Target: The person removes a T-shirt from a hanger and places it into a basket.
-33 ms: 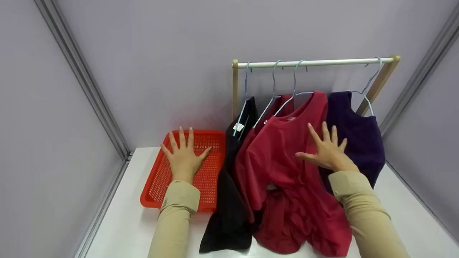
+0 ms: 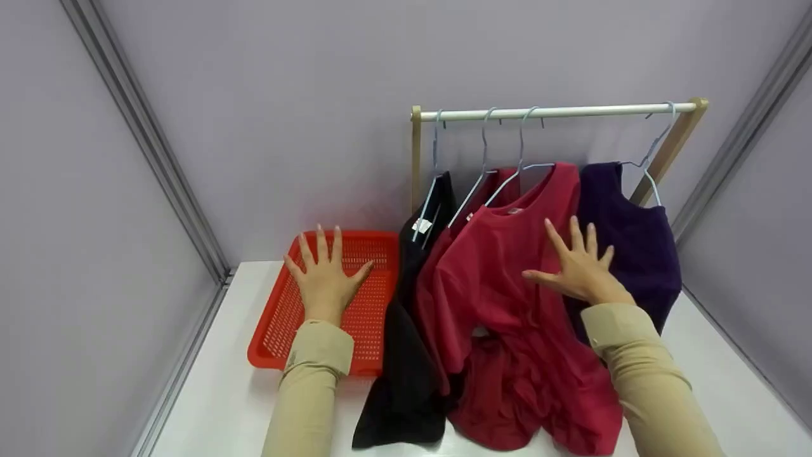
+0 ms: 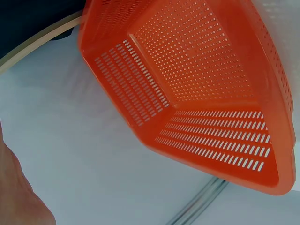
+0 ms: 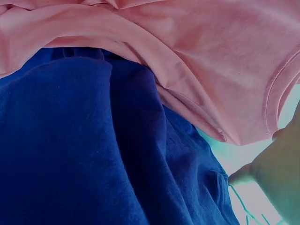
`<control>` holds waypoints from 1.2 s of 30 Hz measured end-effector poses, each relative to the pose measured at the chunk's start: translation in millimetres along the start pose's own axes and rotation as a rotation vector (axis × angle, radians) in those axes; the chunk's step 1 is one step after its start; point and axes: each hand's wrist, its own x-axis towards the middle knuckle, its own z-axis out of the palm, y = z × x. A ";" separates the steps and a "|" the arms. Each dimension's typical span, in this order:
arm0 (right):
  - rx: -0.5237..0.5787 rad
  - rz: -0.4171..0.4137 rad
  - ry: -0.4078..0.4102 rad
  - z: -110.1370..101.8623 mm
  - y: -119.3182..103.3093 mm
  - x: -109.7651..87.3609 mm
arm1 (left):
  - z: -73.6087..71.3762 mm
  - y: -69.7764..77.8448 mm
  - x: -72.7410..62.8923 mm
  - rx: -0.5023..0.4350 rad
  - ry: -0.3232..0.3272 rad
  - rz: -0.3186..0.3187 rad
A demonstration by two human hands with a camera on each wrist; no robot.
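My left hand (image 2: 325, 279) is held over the red plastic basket (image 2: 266, 330), its fingers spread wide and nothing in them. The left wrist view looks into the basket (image 3: 211, 140), which has slotted walls and a perforated floor with nothing on it. With fingers also spread, my right hand (image 2: 582, 273) overlaps the red shirt (image 2: 495, 266) and the dark purple garment (image 2: 634, 241) in the head view. Both hang on light blue wire hangers. Further left on the rack hang a black garment (image 2: 406, 330) and a darker red one (image 2: 432, 279).
A clothes rack with a white rail (image 2: 590, 111) and wooden posts (image 2: 416, 158) stands on the white table (image 2: 209, 381). The lower ends of several garments lie on the tabletop. Grey walls (image 2: 285, 95) close in the back and both sides.
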 end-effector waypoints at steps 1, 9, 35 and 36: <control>0.003 0.000 -0.003 0.6 0.2 0.2 | 0.1 0.0 0.1 0.003 0.000 0.002; 0.021 -0.015 0.018 4.4 1.6 0.7 | 4.9 0.0 4.5 0.011 -0.021 -0.009; 1.130 0.021 0.253 -13.4 -162.2 22.5 | 21.4 63.4 39.1 -0.888 0.011 -0.233; 1.150 0.030 0.197 -13.3 -170.8 23.4 | 21.8 65.8 40.5 -0.943 0.015 -0.237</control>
